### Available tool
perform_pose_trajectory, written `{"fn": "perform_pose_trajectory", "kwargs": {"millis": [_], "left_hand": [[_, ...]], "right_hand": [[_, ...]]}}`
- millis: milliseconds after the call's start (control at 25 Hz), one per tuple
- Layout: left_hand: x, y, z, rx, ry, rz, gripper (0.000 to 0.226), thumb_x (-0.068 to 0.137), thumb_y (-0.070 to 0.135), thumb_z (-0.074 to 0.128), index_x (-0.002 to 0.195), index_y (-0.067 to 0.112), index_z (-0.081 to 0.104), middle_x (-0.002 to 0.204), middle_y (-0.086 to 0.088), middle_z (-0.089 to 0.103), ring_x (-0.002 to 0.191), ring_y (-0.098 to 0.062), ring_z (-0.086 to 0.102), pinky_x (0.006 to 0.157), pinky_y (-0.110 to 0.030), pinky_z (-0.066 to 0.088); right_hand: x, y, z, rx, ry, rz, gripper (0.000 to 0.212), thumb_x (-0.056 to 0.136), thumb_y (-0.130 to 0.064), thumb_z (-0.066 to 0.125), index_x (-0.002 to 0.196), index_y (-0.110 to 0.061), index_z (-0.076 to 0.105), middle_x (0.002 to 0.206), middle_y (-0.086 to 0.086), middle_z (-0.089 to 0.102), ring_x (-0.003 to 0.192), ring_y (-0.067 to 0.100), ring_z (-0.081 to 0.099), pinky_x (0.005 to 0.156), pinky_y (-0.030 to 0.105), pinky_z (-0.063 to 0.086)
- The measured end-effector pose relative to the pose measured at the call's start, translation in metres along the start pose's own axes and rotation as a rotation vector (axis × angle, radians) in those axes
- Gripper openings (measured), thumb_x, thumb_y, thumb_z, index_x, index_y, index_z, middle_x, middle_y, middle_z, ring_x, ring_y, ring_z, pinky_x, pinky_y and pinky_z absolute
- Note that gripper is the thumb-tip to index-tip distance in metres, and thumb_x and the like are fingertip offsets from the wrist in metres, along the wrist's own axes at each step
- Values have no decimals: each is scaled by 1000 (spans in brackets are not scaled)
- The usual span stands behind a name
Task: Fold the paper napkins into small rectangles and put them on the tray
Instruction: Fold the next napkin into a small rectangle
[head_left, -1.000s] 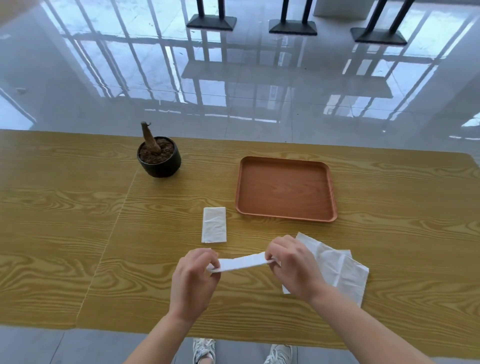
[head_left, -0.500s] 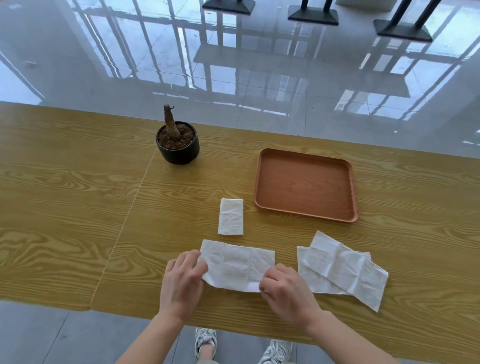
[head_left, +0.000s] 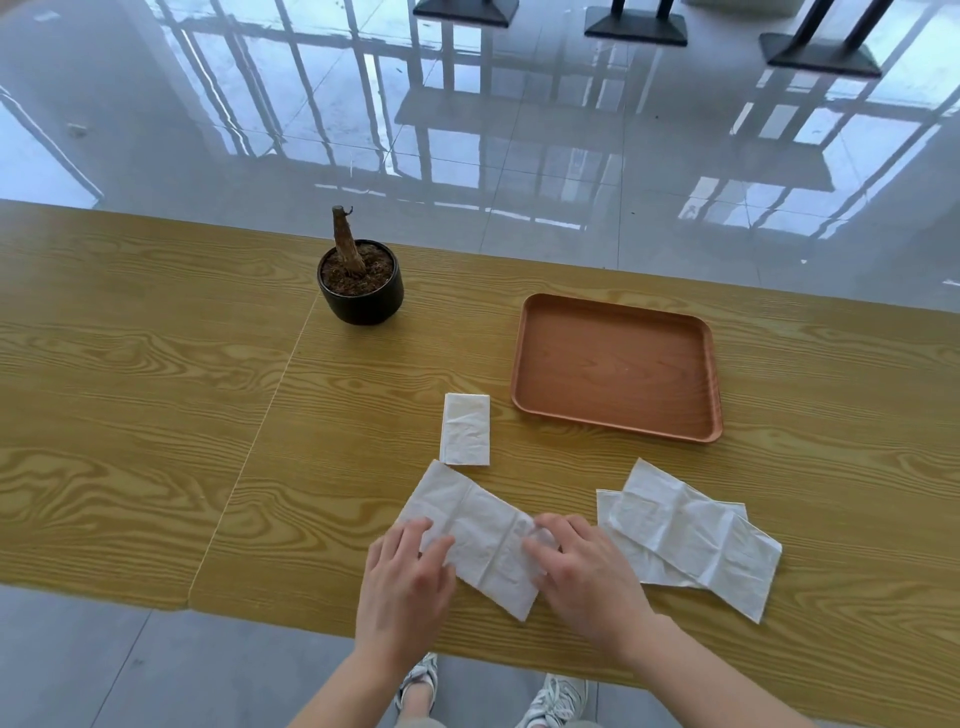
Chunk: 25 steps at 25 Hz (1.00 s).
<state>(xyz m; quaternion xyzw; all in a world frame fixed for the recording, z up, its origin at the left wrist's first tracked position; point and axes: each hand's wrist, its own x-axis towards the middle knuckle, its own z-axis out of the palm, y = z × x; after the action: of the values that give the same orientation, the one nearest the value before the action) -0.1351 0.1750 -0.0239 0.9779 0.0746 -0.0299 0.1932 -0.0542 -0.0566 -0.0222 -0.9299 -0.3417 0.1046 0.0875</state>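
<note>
Head view: both hands flat on a half-opened napkin, lower centre of frame.

Left hand & right hand lie w/ fingers spread, pressing the napkin onto the table, not pinching it. Paper looks thin, limp, creased, prob. tears easily & slides on the smooth wood grain; best taken by corners/edges, then creased w/ fingertips. One folded rectangle sits just above it, near the tray, which holds nothing yet. Loose napkins lower right. Plant pot upper centre-left. Beyond the table edge: glossy tiled floor, window reflections, dark stand bases at top.
</note>
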Motion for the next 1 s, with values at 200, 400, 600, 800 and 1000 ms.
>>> {"fn": "perform_pose_trajectory", "kwargs": {"millis": [200,400,600,800,1000], "left_hand": [[-18,25,18,0,-46,251,33,74,42,66,103,26,67,116,-3,64,105,-25,62,86,-37,53],[-24,33,23,33,-103,259,44,65,57,68,98,28,66,121,-4,63,114,-26,60,93,-39,52],[-29,34,25,41,-129,228,59,57,68,70,102,29,66,128,-4,62,121,-28,58,97,-45,52],[-35,33,35,151,-109,294,80,55,83,60,105,21,69,123,-10,64,116,-32,59,102,-50,41],[-55,26,42,172,-91,407,71,58,69,68,111,21,65,120,-7,63,109,-26,57,96,-46,49]], "right_hand": [[-24,-3,6,130,27,12,29,84,-26,69,113,-28,64,122,-3,61,103,21,59,83,34,53],[-12,2,2,451,42,392,37,92,-31,66,127,-22,60,97,-11,58,92,8,54,84,22,44],[0,-4,-1,531,-53,521,9,87,-29,69,94,-26,64,85,-11,63,83,10,59,76,29,52],[-3,-8,0,375,-88,458,5,90,-33,64,89,-30,59,89,-13,56,85,9,55,71,25,48],[-29,-7,5,264,-61,260,17,92,-29,59,107,-32,54,97,-10,52,88,14,55,69,30,52]]}}
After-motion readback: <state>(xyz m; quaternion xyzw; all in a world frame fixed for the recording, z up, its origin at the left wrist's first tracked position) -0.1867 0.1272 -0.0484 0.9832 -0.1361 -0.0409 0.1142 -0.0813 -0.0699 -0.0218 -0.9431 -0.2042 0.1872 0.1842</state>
